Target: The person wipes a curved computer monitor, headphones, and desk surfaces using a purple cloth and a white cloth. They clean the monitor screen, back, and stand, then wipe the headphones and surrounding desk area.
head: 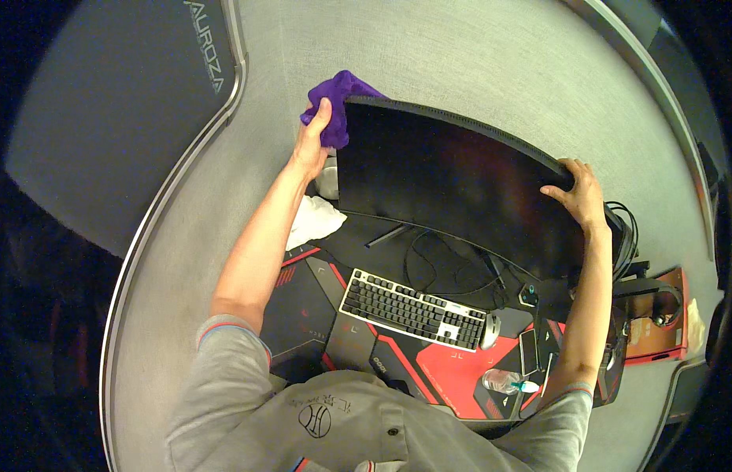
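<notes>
A wide, curved black monitor (448, 177) with a dark screen stands in front of me. At its upper left corner, my left hand (314, 138) grips a purple cloth (338, 121), with the thumb on top. Part of the cloth goes over the monitor's top edge and out of sight behind it. Over the upper right edge lies my right hand (581, 194), fingers bent round the rim and thumb on the screen side. Below the screen, the monitor's stand leg (389, 235) rests on the desk.
A white keyboard with black keys (416, 310), a mouse (490, 331), a phone (528, 351) and a clear spray bottle (503, 382) lie on a red-and-black desk mat (443, 371). White cloth (314, 221) lies left. Black cables (628, 236) and headphones (652, 289) are at right.
</notes>
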`<state>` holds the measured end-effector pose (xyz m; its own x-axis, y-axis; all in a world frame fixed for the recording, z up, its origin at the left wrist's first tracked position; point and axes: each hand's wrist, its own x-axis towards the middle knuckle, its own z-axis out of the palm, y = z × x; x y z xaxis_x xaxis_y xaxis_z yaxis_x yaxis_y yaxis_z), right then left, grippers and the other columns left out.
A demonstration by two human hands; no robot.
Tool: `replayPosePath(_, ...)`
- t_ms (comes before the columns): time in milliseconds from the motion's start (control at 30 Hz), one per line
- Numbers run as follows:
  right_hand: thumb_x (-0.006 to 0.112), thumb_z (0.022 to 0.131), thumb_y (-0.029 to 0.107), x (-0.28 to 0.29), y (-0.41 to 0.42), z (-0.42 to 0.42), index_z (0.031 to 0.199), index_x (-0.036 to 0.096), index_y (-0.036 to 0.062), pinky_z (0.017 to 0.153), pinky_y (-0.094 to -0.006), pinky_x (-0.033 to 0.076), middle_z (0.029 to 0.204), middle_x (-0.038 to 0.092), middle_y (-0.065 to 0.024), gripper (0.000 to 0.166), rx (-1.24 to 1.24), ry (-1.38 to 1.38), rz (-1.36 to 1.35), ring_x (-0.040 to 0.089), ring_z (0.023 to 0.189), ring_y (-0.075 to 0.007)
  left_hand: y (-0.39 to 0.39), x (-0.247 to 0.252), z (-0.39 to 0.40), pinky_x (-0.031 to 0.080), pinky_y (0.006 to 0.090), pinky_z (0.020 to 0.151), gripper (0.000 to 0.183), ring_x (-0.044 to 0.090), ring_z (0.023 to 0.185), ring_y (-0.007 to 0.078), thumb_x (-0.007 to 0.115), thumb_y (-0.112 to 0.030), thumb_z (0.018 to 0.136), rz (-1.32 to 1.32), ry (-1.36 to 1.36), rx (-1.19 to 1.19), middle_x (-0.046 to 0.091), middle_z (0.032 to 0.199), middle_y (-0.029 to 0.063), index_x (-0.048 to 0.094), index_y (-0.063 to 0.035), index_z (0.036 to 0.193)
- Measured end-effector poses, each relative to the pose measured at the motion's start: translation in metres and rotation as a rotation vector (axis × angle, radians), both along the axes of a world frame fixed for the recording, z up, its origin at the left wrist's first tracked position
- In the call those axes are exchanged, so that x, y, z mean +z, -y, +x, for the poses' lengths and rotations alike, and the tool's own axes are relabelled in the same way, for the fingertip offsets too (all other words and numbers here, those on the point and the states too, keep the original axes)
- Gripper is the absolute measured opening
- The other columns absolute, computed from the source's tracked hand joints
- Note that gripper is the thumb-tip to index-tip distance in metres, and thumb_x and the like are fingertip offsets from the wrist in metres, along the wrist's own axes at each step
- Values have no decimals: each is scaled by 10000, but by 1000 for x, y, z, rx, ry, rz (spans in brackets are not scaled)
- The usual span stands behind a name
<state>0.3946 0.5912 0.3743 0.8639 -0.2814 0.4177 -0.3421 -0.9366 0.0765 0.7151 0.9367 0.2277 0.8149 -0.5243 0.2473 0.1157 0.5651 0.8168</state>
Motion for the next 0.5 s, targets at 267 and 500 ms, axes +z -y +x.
replayPosePath(267,870,512,376,-16,-44,-29,947,603,7,694,-400,497,961,603,-144,630,76,116,-19,617,819,-360,-61,-14,-62,266,445,1140,683,410,1327,296,486,-492,924,-121,179,-70,453,1426,136,389,-29,1417)
replayPosePath(500,688,704,568,-21,-78,-105,1092,646,-26,705,-373,486,968,673,-160,711,107,43,-130,654,828,-310,-79,18,-84,340,445,1091,667,471,1258,364,651,-358,743,-108,13,-479,453,1380,231,494,-15,1293)
